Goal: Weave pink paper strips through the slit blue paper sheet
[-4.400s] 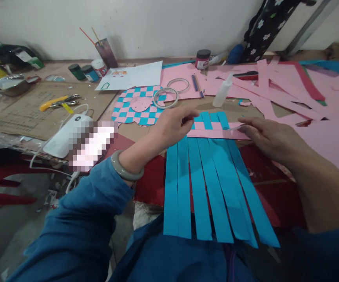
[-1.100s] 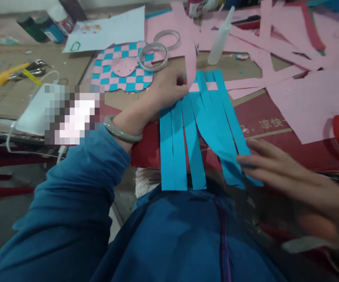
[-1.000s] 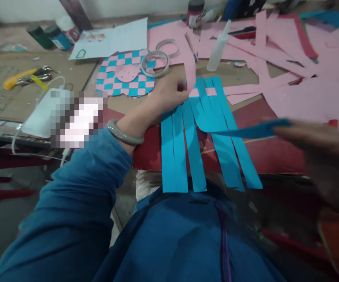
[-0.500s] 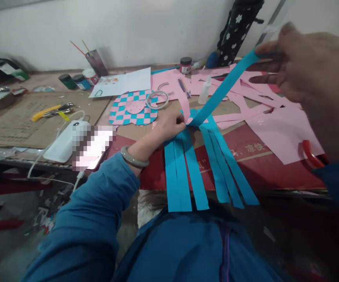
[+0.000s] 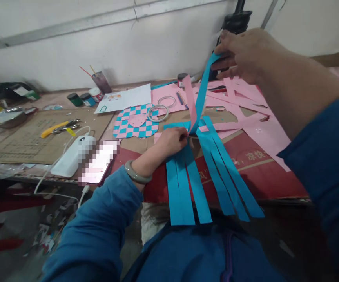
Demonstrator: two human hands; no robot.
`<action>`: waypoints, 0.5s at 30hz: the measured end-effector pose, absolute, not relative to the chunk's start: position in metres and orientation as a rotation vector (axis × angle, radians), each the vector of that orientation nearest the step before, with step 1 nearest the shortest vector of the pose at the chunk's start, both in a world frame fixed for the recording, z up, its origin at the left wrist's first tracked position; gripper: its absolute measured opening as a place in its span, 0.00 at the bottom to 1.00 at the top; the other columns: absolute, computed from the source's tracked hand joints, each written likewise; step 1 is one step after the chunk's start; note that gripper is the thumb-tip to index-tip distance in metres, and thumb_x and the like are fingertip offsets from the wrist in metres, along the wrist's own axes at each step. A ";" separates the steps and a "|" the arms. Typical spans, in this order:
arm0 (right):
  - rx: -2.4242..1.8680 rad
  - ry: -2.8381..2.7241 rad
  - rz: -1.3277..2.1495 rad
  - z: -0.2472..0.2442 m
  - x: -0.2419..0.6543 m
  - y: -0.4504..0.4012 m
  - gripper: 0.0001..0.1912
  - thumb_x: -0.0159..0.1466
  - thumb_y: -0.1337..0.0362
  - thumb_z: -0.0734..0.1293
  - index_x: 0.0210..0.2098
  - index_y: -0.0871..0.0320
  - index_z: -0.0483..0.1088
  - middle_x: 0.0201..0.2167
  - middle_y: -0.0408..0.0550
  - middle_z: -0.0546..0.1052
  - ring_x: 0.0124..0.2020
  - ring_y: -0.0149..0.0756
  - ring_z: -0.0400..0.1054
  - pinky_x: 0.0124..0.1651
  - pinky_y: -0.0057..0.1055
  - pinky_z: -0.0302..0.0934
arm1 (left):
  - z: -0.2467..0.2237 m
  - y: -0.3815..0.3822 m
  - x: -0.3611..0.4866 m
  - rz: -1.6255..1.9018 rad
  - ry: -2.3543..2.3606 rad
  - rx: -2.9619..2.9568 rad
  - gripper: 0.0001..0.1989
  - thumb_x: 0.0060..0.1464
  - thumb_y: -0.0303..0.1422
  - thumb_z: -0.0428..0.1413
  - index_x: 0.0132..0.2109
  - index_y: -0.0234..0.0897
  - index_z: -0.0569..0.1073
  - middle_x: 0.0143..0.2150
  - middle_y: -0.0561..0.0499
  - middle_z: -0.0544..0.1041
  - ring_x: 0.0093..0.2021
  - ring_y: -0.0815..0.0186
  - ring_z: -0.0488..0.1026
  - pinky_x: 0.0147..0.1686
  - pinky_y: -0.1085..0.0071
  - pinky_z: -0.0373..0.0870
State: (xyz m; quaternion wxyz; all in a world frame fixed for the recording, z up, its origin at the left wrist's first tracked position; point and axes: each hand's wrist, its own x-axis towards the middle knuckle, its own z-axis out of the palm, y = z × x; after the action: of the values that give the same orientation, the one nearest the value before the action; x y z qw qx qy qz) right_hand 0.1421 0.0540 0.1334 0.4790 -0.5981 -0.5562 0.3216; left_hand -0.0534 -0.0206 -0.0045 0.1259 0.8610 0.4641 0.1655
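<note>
Risk of tearing the blue strip, pinched above the desk in the grip of the right hand, if tugged hard against the pink strip gripped by the left hand.

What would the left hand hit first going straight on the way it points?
Likely the raised pink strip right by the left hand, then the lifted blue strip; depth there is unclear.
</note>
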 end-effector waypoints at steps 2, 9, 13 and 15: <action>-1.429 -1.398 0.805 0.137 0.136 0.053 0.21 0.69 0.55 0.57 0.36 0.71 0.64 0.41 0.44 0.71 0.32 0.23 0.75 0.37 0.33 0.68 | -0.004 -0.023 -0.052 0.443 1.342 2.566 0.09 0.55 0.27 0.51 0.38 0.37 0.76 0.39 0.45 0.79 0.39 0.62 0.75 0.37 0.69 0.67; -1.325 -1.522 0.856 0.148 0.126 0.040 0.24 0.69 0.56 0.56 0.44 0.75 0.68 0.38 0.42 0.71 0.23 0.15 0.72 0.33 0.28 0.67 | -0.008 -0.026 -0.045 0.262 1.304 2.718 0.16 0.60 0.27 0.49 0.51 0.35 0.77 0.46 0.43 0.79 0.46 0.59 0.76 0.44 0.66 0.70; -1.276 -1.543 0.859 0.150 0.122 0.028 0.24 0.69 0.55 0.58 0.45 0.75 0.69 0.35 0.41 0.73 0.22 0.17 0.72 0.30 0.28 0.69 | -0.013 -0.025 -0.044 0.218 1.211 2.839 0.15 0.63 0.28 0.48 0.50 0.37 0.78 0.46 0.43 0.78 0.48 0.58 0.75 0.47 0.64 0.69; -1.262 -1.559 0.870 0.150 0.121 0.021 0.23 0.69 0.56 0.59 0.45 0.76 0.70 0.31 0.40 0.73 0.22 0.19 0.72 0.31 0.28 0.69 | -0.014 -0.025 -0.043 0.222 1.186 2.884 0.15 0.64 0.30 0.48 0.51 0.37 0.77 0.46 0.43 0.77 0.48 0.58 0.75 0.47 0.64 0.69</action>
State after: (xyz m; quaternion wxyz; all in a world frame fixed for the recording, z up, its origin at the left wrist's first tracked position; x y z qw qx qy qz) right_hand 0.1207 0.0214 0.1499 0.4597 -0.5126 -0.6333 0.3533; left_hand -0.0434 -0.0254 -0.0144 0.0078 0.9225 0.3794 0.0710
